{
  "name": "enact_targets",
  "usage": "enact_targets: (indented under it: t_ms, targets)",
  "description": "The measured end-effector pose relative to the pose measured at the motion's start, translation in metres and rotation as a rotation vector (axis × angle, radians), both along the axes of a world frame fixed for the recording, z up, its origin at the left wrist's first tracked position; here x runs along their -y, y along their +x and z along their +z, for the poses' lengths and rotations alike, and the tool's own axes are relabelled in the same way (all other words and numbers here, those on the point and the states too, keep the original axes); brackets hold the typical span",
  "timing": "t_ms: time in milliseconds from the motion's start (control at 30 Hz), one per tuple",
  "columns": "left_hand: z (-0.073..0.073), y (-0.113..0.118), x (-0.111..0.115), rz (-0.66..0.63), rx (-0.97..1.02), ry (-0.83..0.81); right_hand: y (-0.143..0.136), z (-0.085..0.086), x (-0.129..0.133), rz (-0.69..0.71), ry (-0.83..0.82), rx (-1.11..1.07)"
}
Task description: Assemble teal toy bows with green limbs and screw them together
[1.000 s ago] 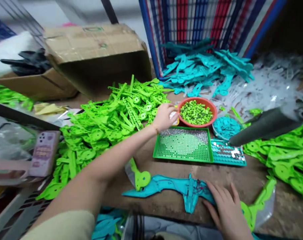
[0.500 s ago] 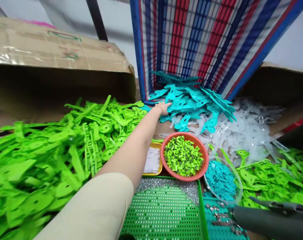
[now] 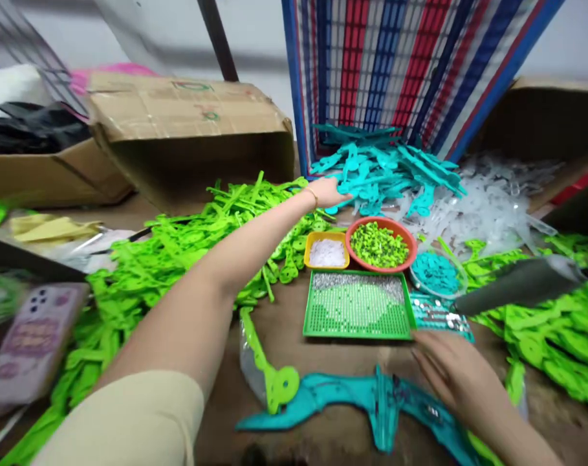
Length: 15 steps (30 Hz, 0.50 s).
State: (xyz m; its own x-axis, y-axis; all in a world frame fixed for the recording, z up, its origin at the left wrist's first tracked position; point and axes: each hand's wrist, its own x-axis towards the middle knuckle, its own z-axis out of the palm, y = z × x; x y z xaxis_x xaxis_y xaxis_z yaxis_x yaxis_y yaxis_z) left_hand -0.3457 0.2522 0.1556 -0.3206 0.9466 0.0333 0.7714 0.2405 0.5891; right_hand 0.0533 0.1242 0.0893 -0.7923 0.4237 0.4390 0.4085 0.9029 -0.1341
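Note:
My left hand (image 3: 328, 192) reaches to the front left of a heap of teal plastic pieces (image 3: 371, 171), its fingers closed around the end of one piece. Blurred by motion, my right hand (image 3: 451, 372) hovers by the right front corner of a green perforated tray (image 3: 356, 310) with its fingers stretched out. Below that hand lies a long teal plastic part (image 3: 342, 391) with a crosspiece. A lime-green arm-shaped piece (image 3: 279, 385) touches its left portion.
Lime-green pieces (image 3: 177, 252) heap at left; more (image 3: 550, 323) lie at right. Behind the tray stand a yellow dish (image 3: 307, 252), a red bowl (image 3: 413, 252) of small green parts and a clear tub (image 3: 463, 285). A dark tool (image 3: 521, 285) juts in. Cardboard box (image 3: 191, 116), striped bag (image 3: 400, 65), phone (image 3: 36, 343).
The view has pulled back and tilted down, so the near table shows. My right hand has come into view. My left hand stays at the teal heap, its fingers now closed.

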Motion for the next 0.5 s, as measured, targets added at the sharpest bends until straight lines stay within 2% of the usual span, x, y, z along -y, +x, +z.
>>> enact_targets:
  t_ms: [33,100,133,267,333,400,500]
  targets:
    - [0.004,0.002,0.011,0.008,-0.013,-0.005,-0.023,0.009,-0.01,-0.052,-0.068,0.062]
    - [0.007,0.007,0.037,0.001,0.032,0.018,-0.072,0.02,-0.039,-0.324,-0.279,0.269]
    - [0.006,0.011,0.054,-0.004,0.11,0.031,-0.096,0.022,-0.058,-0.406,-0.307,0.288]
    - [-0.011,0.031,0.127,-0.004,0.681,0.039,-0.167,0.011,-0.131,-0.599,-0.358,0.292]
    - [-0.021,0.043,0.164,-0.042,0.976,0.086,-0.186,0.002,-0.155,-0.646,-0.401,0.314]
    - [-0.031,0.054,0.197,-0.127,1.201,0.133,-0.197,-0.009,-0.166,-0.673,-0.432,0.335]
    - [-0.043,0.071,0.231,-0.22,1.36,0.126,-0.201,-0.021,-0.166,-0.67,-0.433,0.349]
